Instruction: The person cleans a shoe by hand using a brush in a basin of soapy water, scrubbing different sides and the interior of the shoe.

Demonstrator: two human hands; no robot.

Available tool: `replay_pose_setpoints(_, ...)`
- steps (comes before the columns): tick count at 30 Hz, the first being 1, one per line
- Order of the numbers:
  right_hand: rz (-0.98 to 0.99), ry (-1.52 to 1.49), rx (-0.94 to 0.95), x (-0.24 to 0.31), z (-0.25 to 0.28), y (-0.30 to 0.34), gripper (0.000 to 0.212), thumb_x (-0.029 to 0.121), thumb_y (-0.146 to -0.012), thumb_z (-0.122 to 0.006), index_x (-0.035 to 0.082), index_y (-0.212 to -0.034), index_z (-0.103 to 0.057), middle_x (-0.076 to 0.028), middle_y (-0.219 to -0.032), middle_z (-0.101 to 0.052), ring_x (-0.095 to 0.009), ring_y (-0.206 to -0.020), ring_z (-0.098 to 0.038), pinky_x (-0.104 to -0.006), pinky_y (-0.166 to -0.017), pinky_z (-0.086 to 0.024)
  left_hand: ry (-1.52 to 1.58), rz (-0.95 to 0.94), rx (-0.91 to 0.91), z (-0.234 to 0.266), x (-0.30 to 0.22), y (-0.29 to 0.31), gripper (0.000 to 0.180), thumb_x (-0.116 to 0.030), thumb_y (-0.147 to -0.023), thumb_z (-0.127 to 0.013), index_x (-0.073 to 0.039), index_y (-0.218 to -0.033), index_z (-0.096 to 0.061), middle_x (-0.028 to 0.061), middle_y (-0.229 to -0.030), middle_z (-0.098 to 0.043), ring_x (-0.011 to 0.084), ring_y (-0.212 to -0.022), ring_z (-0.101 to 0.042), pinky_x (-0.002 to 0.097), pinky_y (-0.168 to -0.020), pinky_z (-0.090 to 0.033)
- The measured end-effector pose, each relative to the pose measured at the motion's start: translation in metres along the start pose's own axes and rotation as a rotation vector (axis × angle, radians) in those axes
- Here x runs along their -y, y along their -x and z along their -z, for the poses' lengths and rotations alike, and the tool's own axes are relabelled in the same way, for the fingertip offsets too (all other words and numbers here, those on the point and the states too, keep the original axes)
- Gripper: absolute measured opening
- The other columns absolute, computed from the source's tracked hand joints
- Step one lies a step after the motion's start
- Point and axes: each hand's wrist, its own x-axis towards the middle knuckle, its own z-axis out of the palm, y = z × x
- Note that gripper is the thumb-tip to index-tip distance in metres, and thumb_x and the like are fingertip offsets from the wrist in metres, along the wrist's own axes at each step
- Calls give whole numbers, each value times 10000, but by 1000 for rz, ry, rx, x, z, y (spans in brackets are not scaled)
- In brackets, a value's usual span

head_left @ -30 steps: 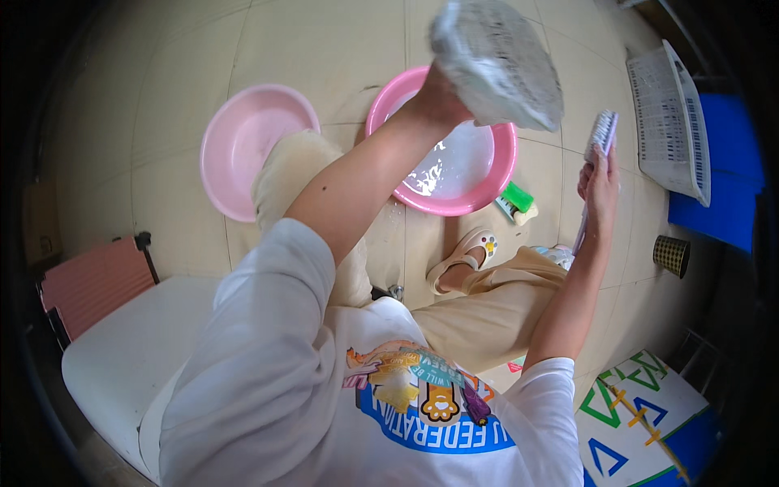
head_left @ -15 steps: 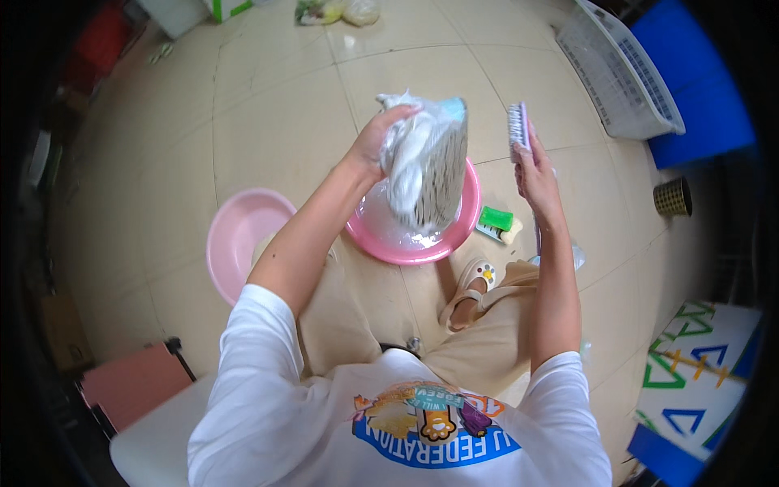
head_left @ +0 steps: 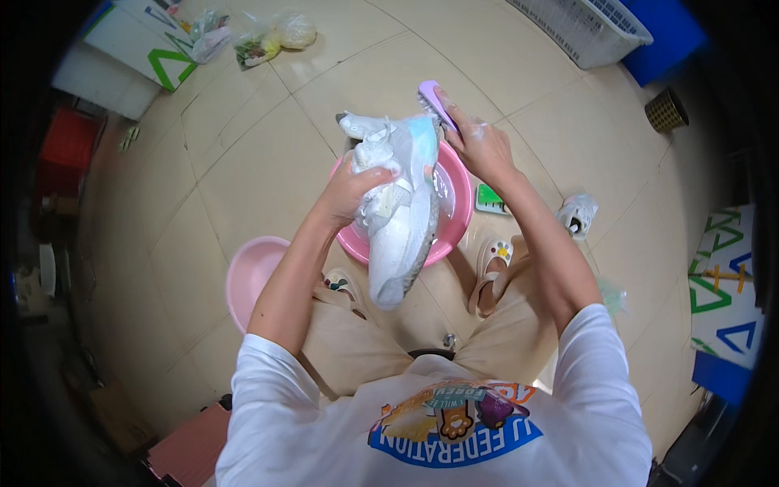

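Note:
A wet white sneaker point(head_left: 398, 235) with a pale blue heel hangs over the pink basin point(head_left: 461, 215), its toe pointing down toward me. Closed around its tongue and laces, my left hand point(head_left: 354, 188) carries it; some fingers are hidden behind the shoe. My right hand point(head_left: 483, 150) grips a lilac scrub brush point(head_left: 435, 101), bristles turned toward the shoe's heel. Whether they touch the heel I cannot tell. Suds cling to the back of my right hand. Soapy water shows inside the basin, partly covered by the sneaker.
Green soap point(head_left: 488, 196) lies in a dish right of the basin. A lighter pink basin point(head_left: 247, 280) stands at left. Another white sneaker point(head_left: 578, 214) rests beyond my right forearm. Farther off are a white basket point(head_left: 580, 36), a dark patterned bin point(head_left: 667, 111) and plastic bags point(head_left: 264, 42).
The sneaker has turned from sole-facing-right to its side and top showing, toe lowered toward me. My right hand has brought the brush leftward to the heel. The head view has shifted.

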Motion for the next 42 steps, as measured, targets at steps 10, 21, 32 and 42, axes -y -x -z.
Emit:
replay_pose_setpoints(10,85,-4,-11,3,-1,-4,639,303,-900,-580,346,-1487,-331,-173,-785,-630,-391,-652,-624,-475,-565,-509,103,-32,-14,13,9,-1,419,-94,-808,-646,-3,-1203,-540,80,-1029,-629,171,-898,-638,326,-801,-528)
replay_pose_setpoints(21,206,-30,-42,11,-3,11,634,284,-893,-599,315,-1475,-350,-154,-743,-633,-347,-637,-625,-449,-555,-515,194,-34,-84,18,9,-2,456,-113,-798,-664,6,-1217,-532,95,-1048,-626,185,-943,-633,334,-828,-526)
replay_pose_setpoints(32,141,-234,1,21,-8,21,604,287,-912,-574,313,-1472,-349,-165,-744,-641,-380,-646,-624,-492,-584,-503,-247,-25,6,3,0,1,357,-140,-773,-704,22,-1079,-618,75,-965,-665,158,-859,-641,321,-809,-519)
replay_pose_setpoints(42,131,-369,63,31,-11,23,604,305,-908,-574,281,-1470,-355,-171,-777,-650,-399,-702,-631,-492,-627,-506,-984,-422,52,4,37,-10,274,-295,-708,-706,-26,-723,-656,177,-640,-618,377,-626,-610,433,-592,-492)
